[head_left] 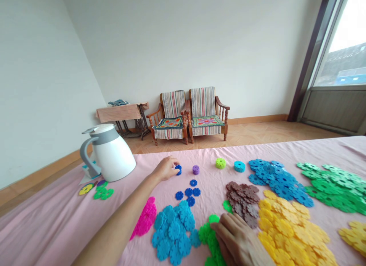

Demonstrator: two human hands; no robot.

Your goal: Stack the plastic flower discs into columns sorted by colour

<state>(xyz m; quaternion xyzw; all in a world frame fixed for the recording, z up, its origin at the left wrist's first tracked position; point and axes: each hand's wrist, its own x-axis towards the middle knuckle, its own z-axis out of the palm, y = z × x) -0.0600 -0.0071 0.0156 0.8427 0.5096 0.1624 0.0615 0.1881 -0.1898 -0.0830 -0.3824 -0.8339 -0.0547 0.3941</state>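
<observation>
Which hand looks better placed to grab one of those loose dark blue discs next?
Probably the left. The left hand has its fingers on the dark blue stack, and the loose dark blue discs lie just beside it. The right hand rests on the green pile, farther away.

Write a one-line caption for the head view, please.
Left hand grips a dark blue disc stack; right hand rests on green discs, on a pink tablecloth.

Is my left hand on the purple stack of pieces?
No, the left hand holds the blue stack, while the purple stack stands apart to its right, untouched.
</observation>
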